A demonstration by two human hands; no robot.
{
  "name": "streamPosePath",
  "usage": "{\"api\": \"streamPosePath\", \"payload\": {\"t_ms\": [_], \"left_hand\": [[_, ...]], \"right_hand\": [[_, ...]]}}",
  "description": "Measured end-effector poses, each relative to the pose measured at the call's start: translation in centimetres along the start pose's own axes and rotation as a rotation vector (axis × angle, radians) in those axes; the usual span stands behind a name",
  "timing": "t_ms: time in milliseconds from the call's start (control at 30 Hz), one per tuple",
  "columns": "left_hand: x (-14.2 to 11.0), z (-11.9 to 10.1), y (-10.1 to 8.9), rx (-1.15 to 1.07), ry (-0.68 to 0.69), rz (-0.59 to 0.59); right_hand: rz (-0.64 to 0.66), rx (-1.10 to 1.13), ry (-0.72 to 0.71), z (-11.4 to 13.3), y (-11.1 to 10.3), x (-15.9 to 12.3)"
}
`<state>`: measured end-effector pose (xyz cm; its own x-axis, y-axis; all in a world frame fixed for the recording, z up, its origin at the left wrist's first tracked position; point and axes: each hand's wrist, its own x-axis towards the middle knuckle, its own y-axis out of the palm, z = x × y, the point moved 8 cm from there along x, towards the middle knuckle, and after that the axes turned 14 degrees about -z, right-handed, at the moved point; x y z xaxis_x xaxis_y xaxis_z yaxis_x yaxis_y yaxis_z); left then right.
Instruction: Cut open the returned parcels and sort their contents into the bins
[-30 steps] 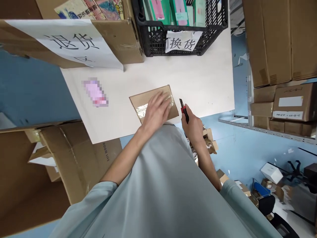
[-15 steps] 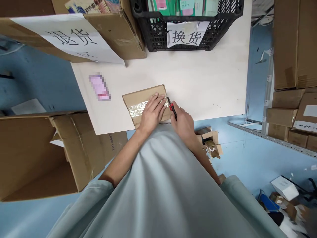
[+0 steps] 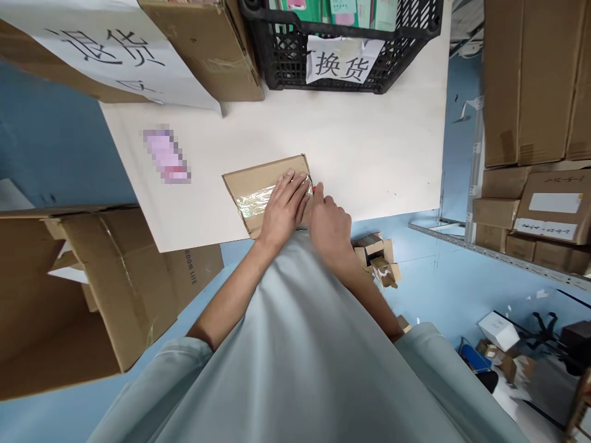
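A flat cardboard box (image 3: 249, 178) with clear shiny tape along its middle lies near the front edge of the white table. Flat on its right part, with fingers stretched out, rests my left hand (image 3: 284, 206). My right hand (image 3: 330, 224) is wrapped round a utility knife (image 3: 314, 189) at the box's right edge. Only a small red bit of the knife shows; the hand covers the rest, and its blade cannot be made out.
A black plastic crate (image 3: 341, 55) with green packs stands at the back, beside a large carton (image 3: 203, 49) bearing a paper sign. On the table's left lies a blurred pink item (image 3: 166, 154). An open carton (image 3: 111, 289) stands lower left; stacked boxes (image 3: 549, 191) are at right.
My right hand has shifted a little left and turned, hiding most of the knife and bringing it against the box's right edge. The left hand stays on the box; the view has swung slightly.
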<state>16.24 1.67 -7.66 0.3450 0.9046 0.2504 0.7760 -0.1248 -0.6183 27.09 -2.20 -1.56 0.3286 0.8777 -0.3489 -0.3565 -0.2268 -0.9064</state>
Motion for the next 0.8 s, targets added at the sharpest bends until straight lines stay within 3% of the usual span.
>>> {"api": "streamPosePath", "payload": {"t_ms": [300,600,700,800], "left_hand": [[-0.1,0.8,0.6,-0.102,-0.067,-0.012],[-0.9,1.2,1.5,-0.154,-0.032,-0.036],[-0.9,1.2,1.0,-0.15,-0.016,-0.041],[-1.0,1.1,0.0,-0.139,0.003,-0.037]], "right_hand": [[0.017,-0.152,0.054,1.0,-1.0,0.2],[0.109,-0.329,0.166,-1.6,0.9,-4.4],[0.101,-0.284,0.157,-1.7,-0.3,-5.9],[-0.031,-0.163,0.138,-2.8,-2.4,-6.0]]}}
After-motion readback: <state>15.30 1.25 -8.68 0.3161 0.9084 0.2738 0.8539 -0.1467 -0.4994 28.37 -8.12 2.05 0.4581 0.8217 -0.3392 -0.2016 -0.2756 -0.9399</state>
